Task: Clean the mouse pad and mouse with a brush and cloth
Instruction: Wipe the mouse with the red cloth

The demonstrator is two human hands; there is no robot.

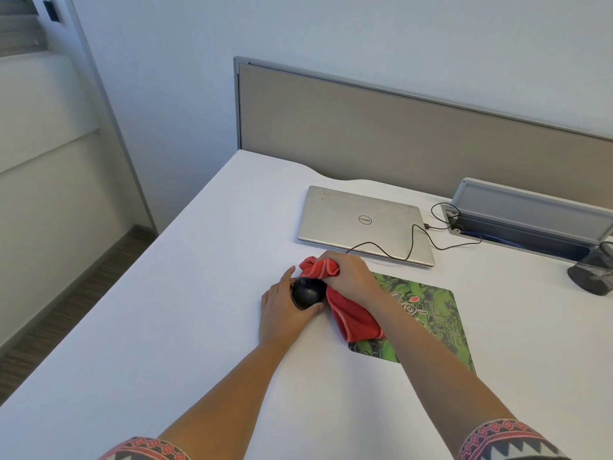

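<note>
A black mouse (307, 292) sits on the white desk (199, 267), just left of the green patterned mouse pad (431, 313). My left hand (285, 310) grips the mouse from the left and below. My right hand (351, 272) clutches a bunched red cloth (355, 313) and presses it against the mouse's right and far side. The cloth's loose end trails over the pad's left edge. The mouse's black cable (391, 250) runs across the laptop lid. No brush is in view.
A shut silver laptop (361, 220) lies behind the hands. A grey cable box (530, 214) with its lid up stands at the right back, and a dark mesh cup (593, 270) sits at the right edge. A beige partition (398, 127) backs the desk.
</note>
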